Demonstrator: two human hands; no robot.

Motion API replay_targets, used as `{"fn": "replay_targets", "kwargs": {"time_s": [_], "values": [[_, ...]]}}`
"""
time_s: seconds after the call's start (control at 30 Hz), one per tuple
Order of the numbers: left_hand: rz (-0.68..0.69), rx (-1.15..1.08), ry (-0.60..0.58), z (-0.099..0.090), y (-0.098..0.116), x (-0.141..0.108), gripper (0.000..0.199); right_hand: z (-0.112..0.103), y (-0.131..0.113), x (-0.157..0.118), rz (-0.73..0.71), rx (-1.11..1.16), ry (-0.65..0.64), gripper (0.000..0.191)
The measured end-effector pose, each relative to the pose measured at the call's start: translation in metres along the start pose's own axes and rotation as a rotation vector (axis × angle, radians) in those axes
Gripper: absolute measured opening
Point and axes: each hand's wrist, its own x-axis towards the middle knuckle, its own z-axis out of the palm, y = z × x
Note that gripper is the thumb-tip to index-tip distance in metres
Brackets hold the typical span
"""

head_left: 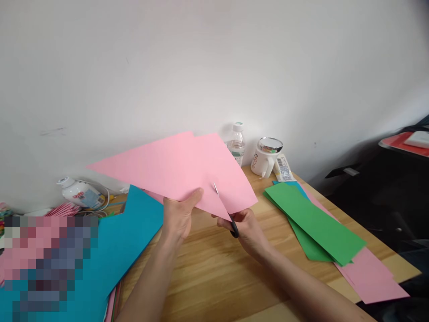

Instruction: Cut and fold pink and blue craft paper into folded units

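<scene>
A large pink sheet of paper (pixel 174 165), folded into a pointed shape, is held up above the table. My left hand (pixel 181 214) grips its lower edge, thumb on top and fingers hidden beneath. In my right hand (pixel 244 226) is a pair of black-handled scissors (pixel 233 227), its fingers closed round the handles. One blade lies over the pink paper and the other is hidden under it. A cut runs in from the lower right edge, and the corner flap there stands apart from the rest.
Blue sheets (pixel 134 232) lie at left, near a white bottle (pixel 80 192). At right are green strips (pixel 315 223) over pink strips (pixel 375 273). A clear water bottle (pixel 237 143), a white mug (pixel 263 162) and a small packet (pixel 284 167) stand by the wall. The wooden table (pixel 208 277) ends at right.
</scene>
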Motion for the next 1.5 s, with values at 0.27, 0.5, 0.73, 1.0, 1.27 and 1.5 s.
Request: {"fn": "replay_targets", "kwargs": {"time_s": [0.27,0.5,0.73,1.0,1.27,1.5], "values": [[0.002,-0.001,-0.014,0.0005,0.0011,-0.0011,0.060,0.0007,-0.0026,-0.0016,-0.020,-0.045,0.044,0.024],[-0.021,0.000,-0.005,0.0008,0.0035,-0.0017,0.061,0.0013,-0.0010,-0.0023,-0.041,-0.069,0.061,0.021],[-0.013,0.009,-0.010,0.0016,0.0044,-0.0026,0.062,0.0019,-0.0011,-0.0018,-0.031,-0.059,0.071,0.020],[-0.030,0.000,-0.008,0.0018,0.0055,-0.0030,0.060,0.0029,-0.0021,-0.0023,-0.048,-0.062,0.087,0.019],[-0.044,-0.006,-0.003,0.0013,0.0050,-0.0024,0.058,0.0021,-0.0004,-0.0013,-0.043,-0.079,0.107,0.022],[-0.050,0.004,-0.012,0.0016,0.0066,-0.0026,0.060,0.0017,0.0003,-0.0023,-0.024,-0.067,0.101,0.021]]}}
